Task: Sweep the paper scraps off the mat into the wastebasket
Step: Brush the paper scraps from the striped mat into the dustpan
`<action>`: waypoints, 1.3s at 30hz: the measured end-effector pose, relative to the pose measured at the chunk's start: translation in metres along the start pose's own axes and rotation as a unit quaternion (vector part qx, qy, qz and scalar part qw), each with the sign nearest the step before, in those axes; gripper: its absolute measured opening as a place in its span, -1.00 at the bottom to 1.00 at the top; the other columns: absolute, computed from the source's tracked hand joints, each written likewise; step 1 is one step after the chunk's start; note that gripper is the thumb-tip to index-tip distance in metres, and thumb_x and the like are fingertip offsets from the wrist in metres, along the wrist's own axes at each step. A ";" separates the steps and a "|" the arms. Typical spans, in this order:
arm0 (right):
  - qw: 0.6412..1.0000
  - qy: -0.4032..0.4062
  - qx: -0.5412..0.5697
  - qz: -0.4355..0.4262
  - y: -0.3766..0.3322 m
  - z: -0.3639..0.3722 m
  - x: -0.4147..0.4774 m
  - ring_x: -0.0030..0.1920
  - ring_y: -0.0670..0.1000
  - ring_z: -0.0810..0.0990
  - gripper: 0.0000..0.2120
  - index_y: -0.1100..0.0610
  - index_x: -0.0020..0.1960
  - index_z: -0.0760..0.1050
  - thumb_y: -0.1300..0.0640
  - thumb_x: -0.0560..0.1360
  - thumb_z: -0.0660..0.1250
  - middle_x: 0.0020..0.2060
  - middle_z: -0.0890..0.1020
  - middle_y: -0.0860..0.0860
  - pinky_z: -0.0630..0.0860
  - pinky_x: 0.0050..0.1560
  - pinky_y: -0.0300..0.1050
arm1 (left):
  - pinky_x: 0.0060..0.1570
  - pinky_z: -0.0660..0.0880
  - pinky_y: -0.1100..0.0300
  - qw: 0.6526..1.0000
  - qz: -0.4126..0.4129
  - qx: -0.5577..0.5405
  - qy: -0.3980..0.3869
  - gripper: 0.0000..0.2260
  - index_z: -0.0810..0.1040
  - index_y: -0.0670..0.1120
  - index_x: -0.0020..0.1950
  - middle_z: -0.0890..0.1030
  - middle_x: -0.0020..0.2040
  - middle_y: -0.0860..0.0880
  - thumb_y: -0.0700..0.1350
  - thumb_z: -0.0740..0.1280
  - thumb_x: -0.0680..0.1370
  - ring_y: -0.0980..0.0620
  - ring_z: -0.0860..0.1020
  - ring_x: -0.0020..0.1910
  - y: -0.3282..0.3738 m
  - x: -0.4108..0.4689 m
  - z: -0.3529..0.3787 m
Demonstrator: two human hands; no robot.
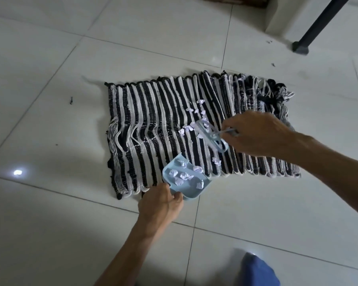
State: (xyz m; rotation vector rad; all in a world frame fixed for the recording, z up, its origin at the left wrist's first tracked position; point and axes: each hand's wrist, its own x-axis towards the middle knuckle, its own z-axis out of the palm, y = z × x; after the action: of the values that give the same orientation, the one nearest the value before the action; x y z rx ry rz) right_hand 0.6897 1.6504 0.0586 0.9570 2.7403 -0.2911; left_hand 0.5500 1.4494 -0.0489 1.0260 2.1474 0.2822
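Note:
A black-and-white striped woven mat (157, 129) lies on the tiled floor. My left hand (160, 205) grips a light blue dustpan (194, 187) at the mat's near edge; several crumpled white paper scraps (184, 176) lie in the pan. My right hand (256, 133) holds a small light blue hand brush (212, 137) over the middle of the mat. More paper scraps (191, 125) sit on the mat just left of and beyond the brush head, and one scrap (216, 161) lies between brush and pan. No wastebasket is in view.
A black furniture leg (316, 25) with a foot stands on the floor at the back right, beside a pale block (277, 17). Small dark bits (71, 100) lie on the tiles left of the mat. Blue cloth (258, 271) shows at the bottom edge.

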 end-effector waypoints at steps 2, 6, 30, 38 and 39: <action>0.999 0.018 -0.020 0.017 0.014 0.007 0.005 -0.52 -0.20 0.49 -0.73 0.07 -0.02 0.62 0.01 0.62 0.18 -0.37 0.65 -0.05 0.32 -0.53 -0.33 | -0.28 0.43 0.22 1.000 -0.011 0.010 0.006 -0.76 0.43 -0.06 -0.31 0.56 -0.32 0.00 0.04 0.25 0.50 0.01 0.51 -0.35 0.004 -0.002 0.003; 0.998 -0.018 -0.052 0.039 0.020 0.035 0.006 -0.40 -0.09 0.60 -0.73 0.06 0.00 0.61 0.02 0.62 0.15 -0.34 0.65 -0.03 0.56 -0.32 -0.22 | -0.26 0.41 0.21 1.000 -0.016 0.010 0.020 -0.78 0.50 -0.10 -0.17 0.58 -0.26 -0.01 0.03 0.23 0.51 -0.02 0.55 -0.26 0.010 -0.003 0.012; 0.995 0.014 -0.096 0.018 -0.005 0.033 0.003 -0.37 -0.02 0.52 -0.73 0.09 0.01 0.59 -0.03 0.62 0.18 -0.40 0.52 -0.04 0.46 -0.21 -0.15 | -0.19 0.42 0.19 0.997 -0.017 -0.065 0.036 -0.73 0.55 -0.12 -0.06 0.60 -0.17 0.00 0.07 0.25 0.53 -0.01 0.56 -0.18 0.009 -0.013 0.025; 0.979 -0.056 -0.175 -0.091 -0.047 0.056 -0.010 -0.35 0.01 0.46 -0.83 0.14 0.09 0.53 0.08 0.59 0.24 -0.31 0.51 0.00 0.37 -0.32 -0.11 | -0.26 0.38 0.15 0.995 -0.001 -0.088 0.039 -0.76 0.51 -0.18 -0.11 0.59 -0.20 -0.12 -0.01 0.23 0.55 -0.12 0.56 -0.19 0.005 -0.011 0.026; 0.978 -0.064 -0.169 -0.102 -0.053 0.056 -0.013 -0.34 0.00 0.46 -0.81 0.14 0.11 0.52 0.05 0.59 0.25 -0.31 0.49 -0.01 0.37 -0.31 -0.12 | -0.32 0.36 0.22 0.995 0.001 -0.089 0.040 -0.78 0.49 -0.15 -0.19 0.57 -0.26 -0.08 -0.02 0.24 0.55 -0.07 0.54 -0.25 0.004 -0.010 0.026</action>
State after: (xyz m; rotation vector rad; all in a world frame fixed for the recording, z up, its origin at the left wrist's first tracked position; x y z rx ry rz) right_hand 0.6742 1.5880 0.0148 0.5498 2.6522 0.0780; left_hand 0.5747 1.4419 -0.0596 0.9277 2.1489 0.5142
